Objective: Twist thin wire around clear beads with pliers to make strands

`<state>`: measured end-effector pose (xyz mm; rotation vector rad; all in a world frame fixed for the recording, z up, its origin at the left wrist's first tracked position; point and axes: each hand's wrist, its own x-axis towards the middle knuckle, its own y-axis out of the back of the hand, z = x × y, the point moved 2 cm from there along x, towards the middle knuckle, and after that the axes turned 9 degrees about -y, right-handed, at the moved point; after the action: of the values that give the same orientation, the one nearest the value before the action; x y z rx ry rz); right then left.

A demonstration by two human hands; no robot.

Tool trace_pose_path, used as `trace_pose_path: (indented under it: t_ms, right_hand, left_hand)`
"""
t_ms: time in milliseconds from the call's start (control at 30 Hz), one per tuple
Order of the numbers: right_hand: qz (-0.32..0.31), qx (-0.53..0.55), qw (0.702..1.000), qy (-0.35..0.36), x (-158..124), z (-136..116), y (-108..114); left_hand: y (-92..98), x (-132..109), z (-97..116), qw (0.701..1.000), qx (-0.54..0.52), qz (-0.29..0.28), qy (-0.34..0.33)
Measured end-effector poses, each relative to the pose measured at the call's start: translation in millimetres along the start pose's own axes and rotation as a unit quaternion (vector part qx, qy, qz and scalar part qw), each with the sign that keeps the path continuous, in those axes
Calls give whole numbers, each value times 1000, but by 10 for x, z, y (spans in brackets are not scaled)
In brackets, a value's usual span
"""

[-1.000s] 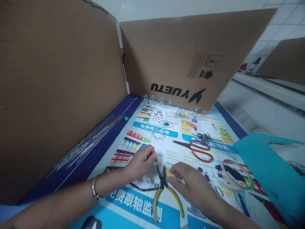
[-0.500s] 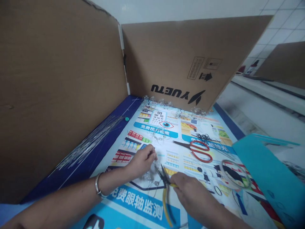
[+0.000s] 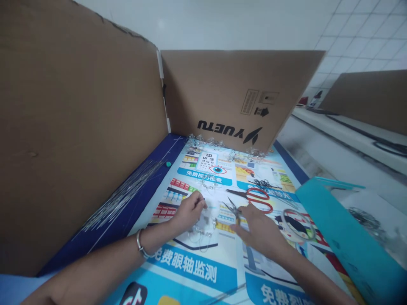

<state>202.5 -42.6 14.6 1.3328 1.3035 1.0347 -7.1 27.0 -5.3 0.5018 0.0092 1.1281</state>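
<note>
My left hand [image 3: 190, 210], closed in a pinch, holds a strand of clear beads on thin wire [image 3: 203, 231]. The strand hangs below the fingers onto the printed sheet; its pinched end is hidden. My right hand [image 3: 259, 231] grips needle-nose pliers [image 3: 234, 209], their jaws parted and pointing up and left. The handles are mostly covered by the palm. Between the pliers' tips and my left hand there is a gap. Just beyond the pliers lie red-handled scissors [image 3: 259, 199], close to my right fingers.
Straight wires [image 3: 124, 199] lie in a bundle along the left cardboard wall [image 3: 79, 118]. More beaded pieces [image 3: 206, 142] line the foot of the back cardboard [image 3: 222, 89]. To the right are a wire coil [image 3: 298, 224], black wire loops [image 3: 262, 184] and a turquoise folder [image 3: 337, 228].
The pliers have moved up and to the right, away from the beaded strand, and turned within my right hand. My left hand stays nearly in place. The camera view has shifted slightly.
</note>
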Motion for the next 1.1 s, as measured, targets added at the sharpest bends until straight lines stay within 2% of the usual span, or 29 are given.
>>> trace_pose_path:
  t_ms: [67,200,367,433,600,700,833,1000,1100]
  right_hand:
    - [-15,-19,999,-20,7,-9,-54]
    - [-49,-10,999,14,-33,-107,-124]
    - [49,-124,991,12,-150,-315,-219]
    - [63,-139,988,11,-161,-349,-256]
    - [39,-109,993,21,-106,-184,-216]
    - [11,-76,996,51,-108,-74,-151]
    - [-16,-11,999,41,-138,-65,-129]
    - [15,-67,997,34,-177,-184,-213]
    - [39,-127,989,66,-188,-222,-278]
  left_hand:
    - [7,-5,30,1000,-1,-3,-18]
    - [19,-11,95,999,-3,-14,-38]
    - [30,-20,115,998,-3,-14,-53]
    - [32,-24,111,998,-2,-16,-58]
    - [30,-38,115,997,-2,-12,-72]
    - [27,-44,116,997,-2,-14,-75]
    - [36,-40,117,996,15,-10,-86]
    - [49,-23,130,994,48,-29,-94]
    - [53,-20,143,992,59,-36,-101]
